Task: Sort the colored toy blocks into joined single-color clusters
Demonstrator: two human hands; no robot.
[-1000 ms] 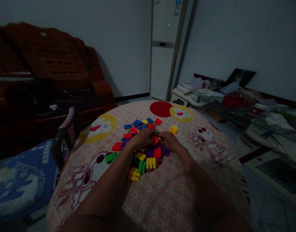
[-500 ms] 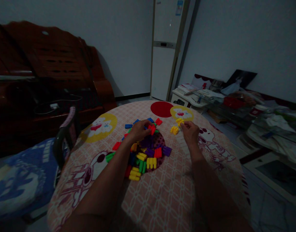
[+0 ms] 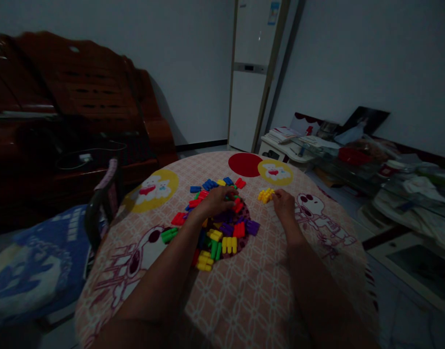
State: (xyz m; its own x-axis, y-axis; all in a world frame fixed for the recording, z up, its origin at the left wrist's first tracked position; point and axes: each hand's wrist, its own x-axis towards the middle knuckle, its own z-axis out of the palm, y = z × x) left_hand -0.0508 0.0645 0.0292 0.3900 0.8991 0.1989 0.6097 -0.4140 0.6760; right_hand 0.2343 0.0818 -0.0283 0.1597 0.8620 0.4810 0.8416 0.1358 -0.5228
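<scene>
Plastic building blocks in several colours lie in a loose pile at the middle of the round table. My left hand (image 3: 218,202) reaches over the pile, fingers curled, with a red block (image 3: 238,206) at its fingertips; part of the grip is hidden. To the right of the pile, my right hand (image 3: 284,203) pinches the edge of a yellow block (image 3: 266,195), which sits right against another yellow one low over the cloth. Whether those two are joined I cannot tell. Nearer me are a three-barred yellow block (image 3: 229,245) and a purple block (image 3: 252,227).
A patterned tablecloth (image 3: 240,295) covers the table. On the left stand a chair (image 3: 106,194) with a blue cloth (image 3: 44,261) and a wooden bench (image 3: 84,92). A cluttered glass-topped cabinet (image 3: 327,160) runs along the right; a tall white appliance (image 3: 246,106) stands behind.
My right hand has lowered its yellow block against the other yellow one. My left hand has moved slightly right and nearer, the red block shifting with it. The view has shifted a little.
</scene>
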